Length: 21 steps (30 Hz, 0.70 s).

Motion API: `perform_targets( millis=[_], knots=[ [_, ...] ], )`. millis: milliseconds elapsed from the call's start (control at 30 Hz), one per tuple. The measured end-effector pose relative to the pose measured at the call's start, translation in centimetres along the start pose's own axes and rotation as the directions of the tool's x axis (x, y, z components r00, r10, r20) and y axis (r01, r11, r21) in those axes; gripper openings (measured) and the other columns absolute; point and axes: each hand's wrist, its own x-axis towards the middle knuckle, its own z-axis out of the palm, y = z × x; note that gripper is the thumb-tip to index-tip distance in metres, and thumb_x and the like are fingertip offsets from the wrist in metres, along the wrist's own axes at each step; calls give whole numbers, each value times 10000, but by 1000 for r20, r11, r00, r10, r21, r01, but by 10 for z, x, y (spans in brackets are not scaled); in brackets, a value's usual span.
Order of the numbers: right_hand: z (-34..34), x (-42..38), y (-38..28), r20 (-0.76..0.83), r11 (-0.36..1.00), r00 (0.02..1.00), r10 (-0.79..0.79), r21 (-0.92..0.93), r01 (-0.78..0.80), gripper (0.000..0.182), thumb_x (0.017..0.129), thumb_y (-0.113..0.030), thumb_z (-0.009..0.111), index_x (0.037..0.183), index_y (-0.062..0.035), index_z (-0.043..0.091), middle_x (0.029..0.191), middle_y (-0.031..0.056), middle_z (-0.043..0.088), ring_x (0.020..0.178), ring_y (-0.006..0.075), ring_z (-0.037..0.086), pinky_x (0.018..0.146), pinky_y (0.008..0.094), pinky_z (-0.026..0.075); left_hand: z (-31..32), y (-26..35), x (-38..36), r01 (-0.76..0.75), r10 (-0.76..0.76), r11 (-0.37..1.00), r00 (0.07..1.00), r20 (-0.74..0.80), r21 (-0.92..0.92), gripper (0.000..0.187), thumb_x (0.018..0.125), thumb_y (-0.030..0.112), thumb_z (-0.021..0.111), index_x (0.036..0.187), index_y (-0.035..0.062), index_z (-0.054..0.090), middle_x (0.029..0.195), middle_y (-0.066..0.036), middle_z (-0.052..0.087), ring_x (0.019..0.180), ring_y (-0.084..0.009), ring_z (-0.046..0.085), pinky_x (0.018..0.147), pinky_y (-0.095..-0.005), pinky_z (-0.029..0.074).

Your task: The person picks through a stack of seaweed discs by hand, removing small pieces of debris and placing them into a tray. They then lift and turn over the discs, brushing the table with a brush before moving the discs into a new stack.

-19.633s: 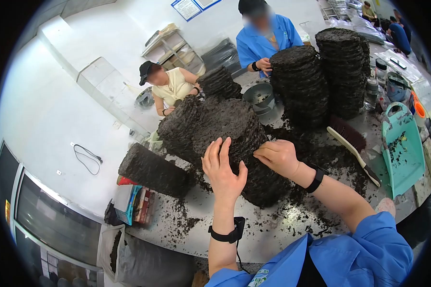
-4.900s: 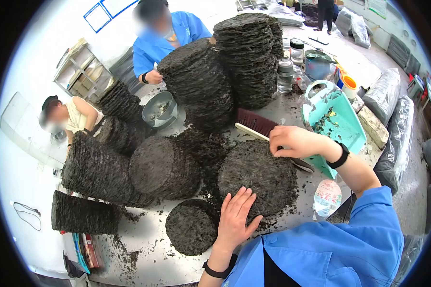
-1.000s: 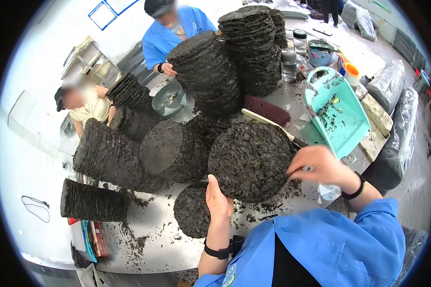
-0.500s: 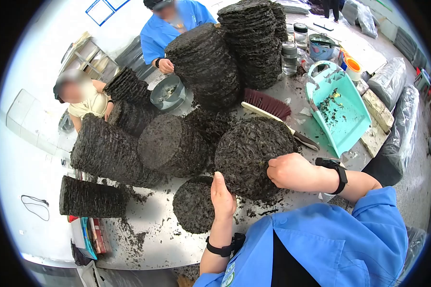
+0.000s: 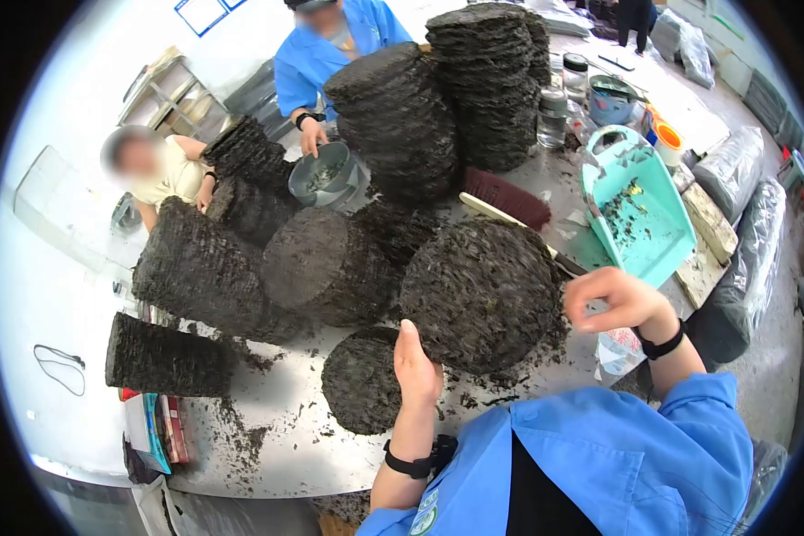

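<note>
A thick round stack of dried seaweed (image 5: pixel 478 295) faces me, dark and rough-surfaced. My left hand (image 5: pixel 417 368) grips its lower left edge with the thumb up; the other fingers are partly hidden by the stack. To the right of that stack, apart from it, my right hand (image 5: pixel 618 299) is raised with its fingers curled in. Anything held between those fingertips is too small or blurred to make out. Just left of my left hand lies a smaller round seaweed stack (image 5: pixel 361 380).
More seaweed stacks (image 5: pixel 393 116) stand or lie on the table (image 5: pixel 304 456). A brush (image 5: pixel 509 198) and a green dustpan (image 5: pixel 639 214) with scraps lie right. A co-worker's hand (image 5: pixel 313 136) touches a grey bowl (image 5: pixel 326 174). Another person (image 5: pixel 165 174) is at the left.
My right hand has left the face of the seaweed stack and moved right. My left hand stays at the edge. The co-worker's hand has come down to the grey bowl.
</note>
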Motion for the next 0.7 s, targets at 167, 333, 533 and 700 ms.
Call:
perform_targets(
  millis=[167, 333, 533, 700],
  knots=[
    [-77, -71, 46, -649, 977, 744, 157, 213, -21, 213, 915, -143, 648, 745, -43, 569, 770, 103, 644, 730, 230, 622, 718, 326, 474, -3, 8, -2, -8, 22, 991, 994, 106, -130, 435, 1042, 352, 485, 1313, 15, 536, 1310, -101, 603, 1194, -244, 577, 1037, -419, 447],
    [-43, -4, 11, -674, 966, 739, 27, -172, -192, 127, 772, 20, 701, 890, -7, 661, 898, 89, 669, 803, 232, 658, 794, 329, 512, 4, 18, 5, -102, 118, 988, 983, 141, -116, 424, 1037, 270, 469, 1367, 5, 482, 1353, -108, 568, 1230, -233, 546, 1064, -400, 416],
    [5, 119, -32, -3, 496, 830, -557, -803, 330, 108, 799, -126, 732, 877, -75, 679, 870, 46, 651, 824, 247, 649, 715, 362, 533, 12, 25, -9, -191, 181, 981, 962, 203, 30, 469, 1044, 198, 440, 1446, -40, 392, 1370, -143, 542, 1233, -212, 534, 1056, -342, 409],
    [18, 151, -32, 63, 440, 837, -543, -828, 347, 96, 810, -166, 703, 860, -87, 679, 837, 34, 626, 816, 228, 642, 707, 361, 534, 5, 26, -15, -317, 260, 927, 928, 268, 200, 476, 1018, 162, 464, 1436, -53, 389, 1324, -113, 556, 1180, -171, 526, 1048, -316, 390]
  ],
)
